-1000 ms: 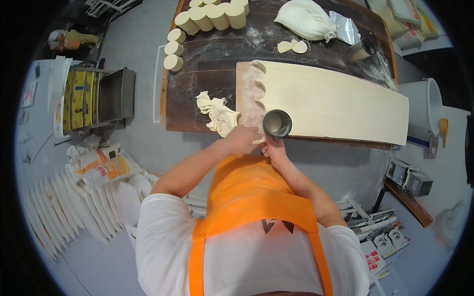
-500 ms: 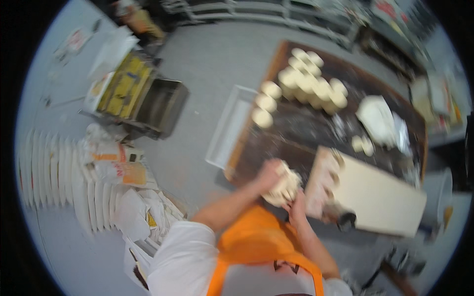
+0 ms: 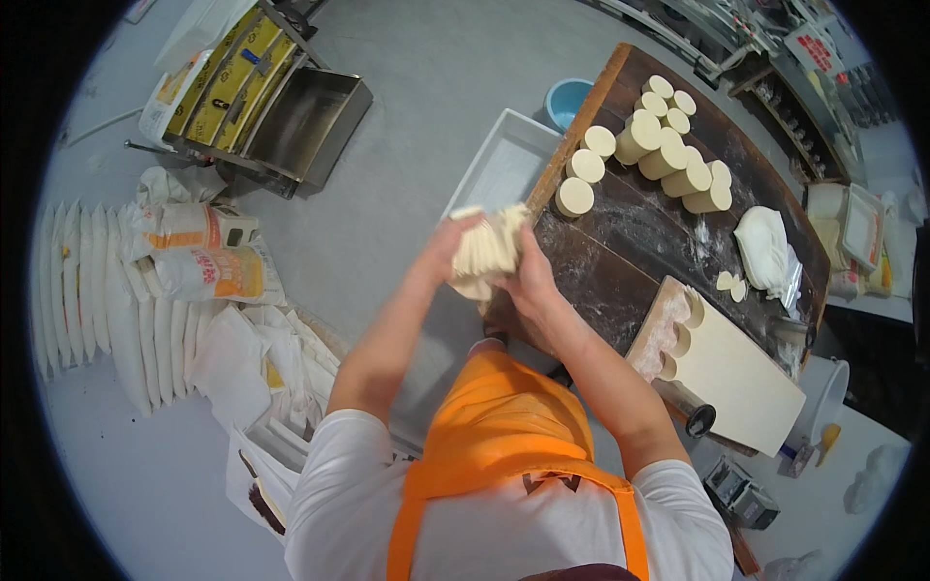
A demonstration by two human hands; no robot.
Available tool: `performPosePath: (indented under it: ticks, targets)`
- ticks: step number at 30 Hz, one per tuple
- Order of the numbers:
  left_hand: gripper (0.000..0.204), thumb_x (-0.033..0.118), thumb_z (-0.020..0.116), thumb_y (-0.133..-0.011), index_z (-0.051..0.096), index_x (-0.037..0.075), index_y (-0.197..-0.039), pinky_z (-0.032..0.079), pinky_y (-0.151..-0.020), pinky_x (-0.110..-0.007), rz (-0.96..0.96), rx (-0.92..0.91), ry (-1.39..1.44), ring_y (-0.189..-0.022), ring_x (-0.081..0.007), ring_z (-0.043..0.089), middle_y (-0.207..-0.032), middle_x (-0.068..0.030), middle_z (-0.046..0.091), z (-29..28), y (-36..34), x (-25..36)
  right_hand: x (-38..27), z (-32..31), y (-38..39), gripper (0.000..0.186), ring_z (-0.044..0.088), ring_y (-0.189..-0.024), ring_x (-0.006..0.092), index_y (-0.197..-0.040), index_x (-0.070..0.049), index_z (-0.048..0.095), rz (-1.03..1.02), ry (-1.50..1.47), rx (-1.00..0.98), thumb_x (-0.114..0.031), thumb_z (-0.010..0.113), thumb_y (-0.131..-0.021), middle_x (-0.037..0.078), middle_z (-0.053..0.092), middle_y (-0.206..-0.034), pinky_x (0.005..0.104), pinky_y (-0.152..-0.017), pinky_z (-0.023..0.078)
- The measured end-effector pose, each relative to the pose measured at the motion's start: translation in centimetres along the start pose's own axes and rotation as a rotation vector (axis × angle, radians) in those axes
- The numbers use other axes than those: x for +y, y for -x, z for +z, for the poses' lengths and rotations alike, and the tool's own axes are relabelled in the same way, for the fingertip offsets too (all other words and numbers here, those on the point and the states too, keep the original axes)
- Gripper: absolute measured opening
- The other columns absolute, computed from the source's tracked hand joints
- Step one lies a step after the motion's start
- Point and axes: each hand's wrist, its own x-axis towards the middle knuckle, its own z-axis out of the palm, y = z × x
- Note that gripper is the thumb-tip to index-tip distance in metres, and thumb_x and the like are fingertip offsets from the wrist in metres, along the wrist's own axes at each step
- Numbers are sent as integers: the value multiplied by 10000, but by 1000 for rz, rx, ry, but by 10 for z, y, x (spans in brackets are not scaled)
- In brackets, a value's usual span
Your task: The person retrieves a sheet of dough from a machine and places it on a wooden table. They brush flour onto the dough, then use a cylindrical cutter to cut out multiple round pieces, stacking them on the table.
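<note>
A bundle of layered dough scraps (image 3: 487,244) hangs between my two hands, off the left edge of the wooden table and by a white plastic bin (image 3: 467,181). My left hand (image 3: 453,250) is closed round its left side, and my right hand (image 3: 529,269) grips its right side. To the right lies a thick pale dough slab (image 3: 741,378) with a scalloped, floured left edge. A metal cylinder cutter (image 3: 686,407) rests at the slab's near left corner. Stacks of round dough discs (image 3: 666,155) stand farther back, with more discs (image 3: 585,166) along the left edge.
The dark wooden table (image 3: 620,261) is dusted with flour. A white dough lump (image 3: 763,250) and small dough pieces (image 3: 733,286) lie at its right. A blue basin (image 3: 570,103) sits beside its far left. Flour sacks (image 3: 208,263) and a metal machine (image 3: 291,121) stand at left.
Both hands have carried the dough scraps left and away from me, from beside the slab to beyond the table's left edge. The whole view has shifted, and the blue basin now shows.
</note>
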Motion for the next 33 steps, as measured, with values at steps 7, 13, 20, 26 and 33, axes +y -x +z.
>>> performPosePath:
  ticks: [7, 13, 20, 26, 33]
  targets:
    - [554, 433, 578, -1102, 635, -5, -1436, 601, -1018, -536, -41, 102, -6, -1264, -340, 704, -1386, -191, 715, -38, -67, 1, 15, -6, 12, 715, 599, -1014, 143, -1684, -49, 396, -464, 675, 150, -315, 674, -1081, 72, 587, -1335, 300, -799, 524]
    - [519, 449, 529, -1106, 669, 118, -1481, 462, -1170, -515, 250, 286, -840, -1412, -387, 584, -1541, -215, 627, -72, -108, -103, 32, -107, 106, 540, 531, -770, 82, -1577, -79, 529, -213, 414, 133, -219, 699, -1084, 11, 648, -1050, 265, -643, 463]
    - [416, 374, 684, -1003, 752, 39, -1239, 531, -1035, -508, 566, 603, -1095, -1199, -434, 666, -1269, -228, 722, 0, -8, -129, 30, -175, 204, 506, 695, -977, 169, -1540, -3, 538, -163, 453, 289, -193, 663, -1088, 76, 680, -1231, 327, -790, 581]
    - [326, 280, 747, -979, 740, 57, -1216, 549, -1010, -480, 836, 358, -1186, -1155, -395, 670, -1236, -199, 668, 84, 90, -202, -17, -212, 281, 462, 694, -1014, 249, -1421, -2, 629, -595, 877, 159, -151, 757, -1003, 122, 699, -1193, 369, -858, 570]
    - [309, 273, 734, -985, 770, 23, -1164, 593, -916, -447, 389, 4, -958, -980, -358, 752, -1063, -205, 764, 174, 120, -351, -84, -296, 371, 611, 581, -1259, 455, -1376, -33, 666, -1030, 1812, 320, -281, 847, -846, 262, 612, -1325, 546, -1066, 458]
